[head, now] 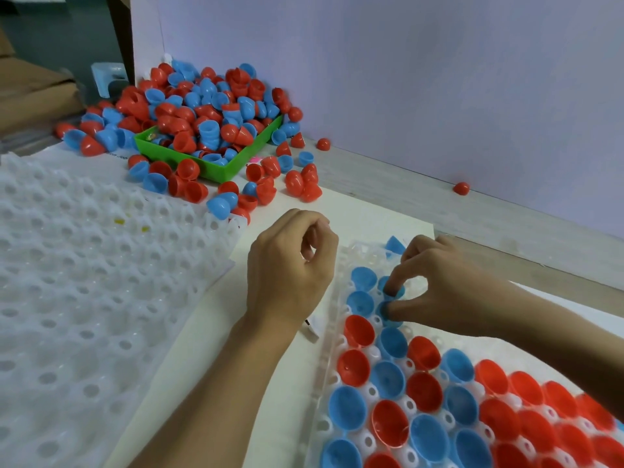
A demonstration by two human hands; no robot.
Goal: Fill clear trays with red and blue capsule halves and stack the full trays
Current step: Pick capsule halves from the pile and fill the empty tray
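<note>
A clear tray lies at the lower right, most of its pockets holding red and blue capsule halves with their open sides up. My right hand is over its far end, thumb and forefinger pinching blue capsule halves at the pockets there. Another blue half sits at the tray's far edge behind that hand. My left hand hovers just left of the tray with fingers curled; nothing shows in it. A heap of loose red and blue halves lies at the back left.
A green bin sits under the heap, with halves spilled around it. A stack of clear empty trays covers the left side. Two stray red halves lie along the pale wall. A cream sheet lies under my hands.
</note>
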